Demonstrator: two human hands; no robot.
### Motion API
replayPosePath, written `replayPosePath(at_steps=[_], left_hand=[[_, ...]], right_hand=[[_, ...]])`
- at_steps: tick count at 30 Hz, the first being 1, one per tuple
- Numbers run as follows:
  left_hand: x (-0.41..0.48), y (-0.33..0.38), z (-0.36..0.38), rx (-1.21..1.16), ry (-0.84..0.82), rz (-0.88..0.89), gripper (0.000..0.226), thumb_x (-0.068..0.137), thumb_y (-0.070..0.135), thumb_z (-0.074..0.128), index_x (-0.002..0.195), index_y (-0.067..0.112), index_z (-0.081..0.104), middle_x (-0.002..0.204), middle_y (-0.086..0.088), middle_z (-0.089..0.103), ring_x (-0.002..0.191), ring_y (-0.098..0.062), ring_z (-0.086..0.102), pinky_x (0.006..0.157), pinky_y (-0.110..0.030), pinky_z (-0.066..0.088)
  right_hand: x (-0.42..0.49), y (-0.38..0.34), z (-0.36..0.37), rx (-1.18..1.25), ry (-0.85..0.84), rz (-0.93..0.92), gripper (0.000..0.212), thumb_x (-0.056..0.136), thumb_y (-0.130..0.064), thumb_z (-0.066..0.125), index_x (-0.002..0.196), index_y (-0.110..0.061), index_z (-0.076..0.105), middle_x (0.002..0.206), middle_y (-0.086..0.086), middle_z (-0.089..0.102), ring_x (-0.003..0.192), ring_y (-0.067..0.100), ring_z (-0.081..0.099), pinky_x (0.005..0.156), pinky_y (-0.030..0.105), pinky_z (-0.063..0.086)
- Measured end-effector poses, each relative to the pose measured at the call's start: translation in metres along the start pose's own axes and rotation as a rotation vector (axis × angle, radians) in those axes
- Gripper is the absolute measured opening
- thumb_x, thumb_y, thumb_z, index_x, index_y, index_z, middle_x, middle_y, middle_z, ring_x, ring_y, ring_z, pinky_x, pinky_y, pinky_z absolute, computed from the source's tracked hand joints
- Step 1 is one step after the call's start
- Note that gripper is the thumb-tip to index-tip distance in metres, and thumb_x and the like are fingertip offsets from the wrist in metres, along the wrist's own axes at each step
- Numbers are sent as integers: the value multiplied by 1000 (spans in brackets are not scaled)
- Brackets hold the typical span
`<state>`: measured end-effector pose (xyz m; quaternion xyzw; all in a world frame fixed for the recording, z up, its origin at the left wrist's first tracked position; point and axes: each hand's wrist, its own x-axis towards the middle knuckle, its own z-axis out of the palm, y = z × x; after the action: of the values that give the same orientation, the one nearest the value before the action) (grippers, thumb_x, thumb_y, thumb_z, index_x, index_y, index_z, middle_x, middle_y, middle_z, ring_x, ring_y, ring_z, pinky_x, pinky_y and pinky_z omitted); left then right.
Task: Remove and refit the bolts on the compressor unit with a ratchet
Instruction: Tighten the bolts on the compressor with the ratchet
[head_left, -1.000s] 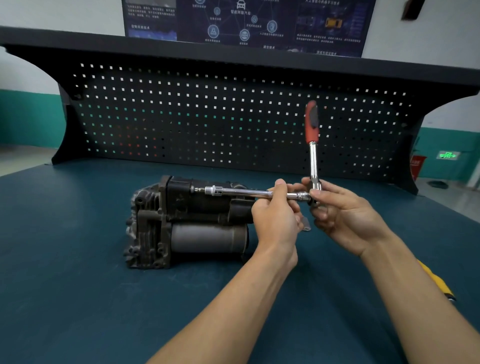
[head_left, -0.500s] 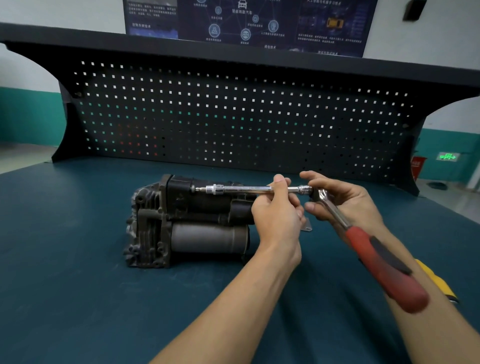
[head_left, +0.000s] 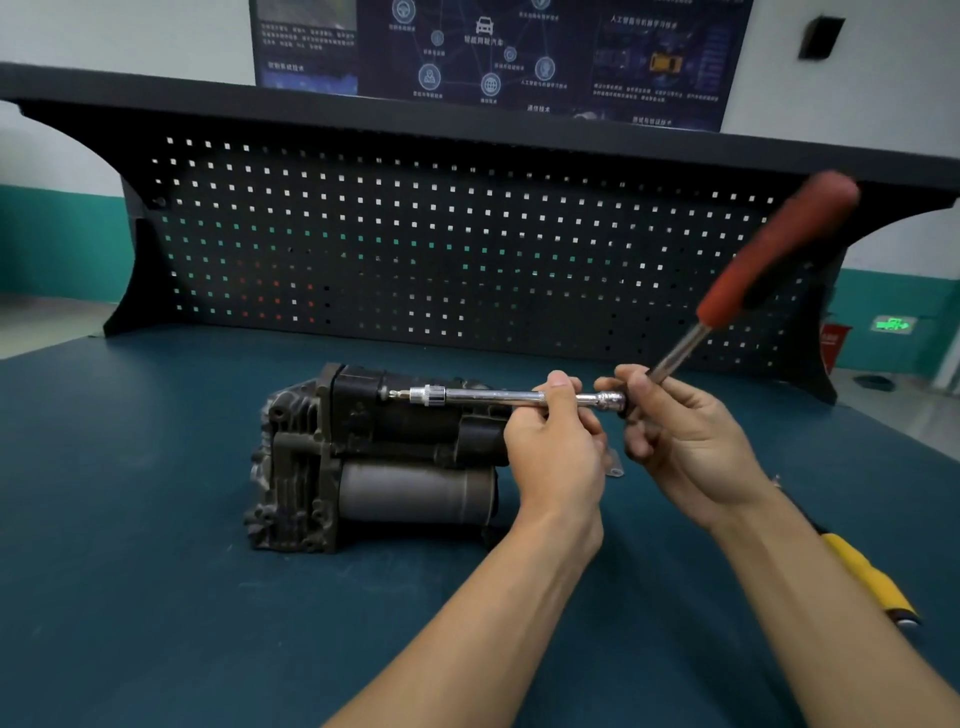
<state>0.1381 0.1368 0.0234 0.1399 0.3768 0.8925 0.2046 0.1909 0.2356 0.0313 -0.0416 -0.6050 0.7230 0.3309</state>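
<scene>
Compressor unit (head_left: 374, 457) is lying centre on the blue bench (head_left: 130, 571). My left hand (head_left: 556, 452) is pinching the extension bar (head_left: 493, 397), which is running level into the unit's upper face. My right hand (head_left: 685, 441) is gripping the ratchet (head_left: 737, 291) at its head, with the red handle pointing up-right, blurred.

The dark blue counter (head_left: 156, 597) carries the black compressor unit (head_left: 374, 457) mid-frame and a yellow-handled tool (head_left: 867, 577) at lower right.
</scene>
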Motion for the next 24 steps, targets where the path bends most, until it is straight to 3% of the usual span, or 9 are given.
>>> replayPosePath(at_steps=[4,9,15,20,24], left_hand=[[0,2,1,-18,11,-11,24,106,27,49,92,9,56,49,7,46,37,-6,38,35,-19,32],[-2,1,0,1,13,-8,24,106,26,48,91,10,56,48,8,46,37,-5,38,36,-19,33],[-2,2,1,-6,6,-11,24,106,27,48,93,9,55,48,8,46,37,-5,38,36,-19,32],[-4,2,-1,32,-16,-1,25,107,29,47,93,10,56,48,7,46,36,-5,38,37,-19,34],[-2,4,0,41,-1,0,25,106,29,47,92,11,57,48,9,46,37,-5,38,38,-19,33]], right_hand=[[1,-2,5,-91,113,29,43,60,-46,79,85,-11,76,81,-2,73,39,9,44,40,17,39],[0,-2,8,-149,163,50,45,61,-52,78,79,-11,74,83,-2,72,40,12,44,41,22,36],[-1,-3,11,-145,182,34,53,60,-62,76,73,-11,74,83,12,67,39,14,45,38,22,36],[1,-2,12,-228,216,17,51,88,-57,63,78,-9,74,67,14,67,40,17,42,34,22,32],[1,1,10,-242,213,148,53,96,-49,58,51,-23,68,48,4,49,36,12,35,36,22,29]])
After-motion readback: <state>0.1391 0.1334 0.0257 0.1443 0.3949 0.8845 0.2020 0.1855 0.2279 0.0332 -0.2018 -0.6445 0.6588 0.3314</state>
